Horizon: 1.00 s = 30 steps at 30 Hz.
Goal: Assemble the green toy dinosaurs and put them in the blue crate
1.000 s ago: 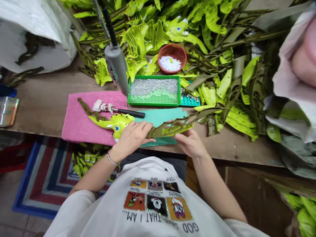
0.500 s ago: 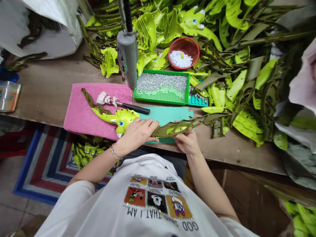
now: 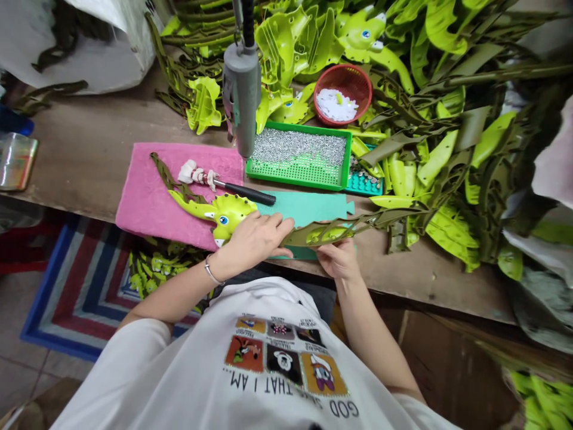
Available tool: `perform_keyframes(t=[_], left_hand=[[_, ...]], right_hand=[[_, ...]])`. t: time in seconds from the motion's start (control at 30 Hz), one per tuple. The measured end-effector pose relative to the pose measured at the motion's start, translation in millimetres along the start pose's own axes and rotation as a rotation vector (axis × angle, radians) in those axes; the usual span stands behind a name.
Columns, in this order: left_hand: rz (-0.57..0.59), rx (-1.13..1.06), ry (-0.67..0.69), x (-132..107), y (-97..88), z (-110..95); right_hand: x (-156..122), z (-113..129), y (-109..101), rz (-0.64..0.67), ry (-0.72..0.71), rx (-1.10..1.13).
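Your left hand (image 3: 257, 236) curled over the green dinosaur head (image 3: 233, 215), thumb and fingers closed about the left end of the olive strip (image 3: 313, 234), at the desk's (image 3: 87, 146) near edge. The head's horn pointed left over the pink cloth (image 3: 143, 194). The strip's long axis ran rightward across the teal mat (image 3: 313, 206), slanting slightly away from you. Your right hand (image 3: 338, 258) pinched its near edge, fingertips partly hidden.

left grip (image 3: 256, 239): back upward, curled | right grip (image 3: 339, 258): curled, partly hidden | forearms (image 3: 376, 328): angled inward
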<state>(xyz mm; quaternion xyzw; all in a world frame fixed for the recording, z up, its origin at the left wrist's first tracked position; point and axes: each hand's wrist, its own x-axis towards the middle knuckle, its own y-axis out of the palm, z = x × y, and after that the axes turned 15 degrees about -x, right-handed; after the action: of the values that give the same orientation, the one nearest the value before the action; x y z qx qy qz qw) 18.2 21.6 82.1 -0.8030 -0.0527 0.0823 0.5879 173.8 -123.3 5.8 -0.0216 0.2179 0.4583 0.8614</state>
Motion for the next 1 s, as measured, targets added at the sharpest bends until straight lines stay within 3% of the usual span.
perform_keyframes(t=[0.3,0.57,0.87,1.0], left_hand=[[-0.015,-0.045,0.005,-1,4.8,1],[0.039,0.001,-0.025,2,4.3,-3],[0.090,-0.003,-0.091,6,11.7,-2],[0.117,-0.007,-0.107,9,11.9,-1]], right_hand=[[-2,7,2,0.045,-0.037,-0.076],[-3,-5,6,-0.004,-0.016,0.077],[-20,7,18,-0.095,-0.027,0.044],[-23,17,26,-0.204,-0.049,0.028]])
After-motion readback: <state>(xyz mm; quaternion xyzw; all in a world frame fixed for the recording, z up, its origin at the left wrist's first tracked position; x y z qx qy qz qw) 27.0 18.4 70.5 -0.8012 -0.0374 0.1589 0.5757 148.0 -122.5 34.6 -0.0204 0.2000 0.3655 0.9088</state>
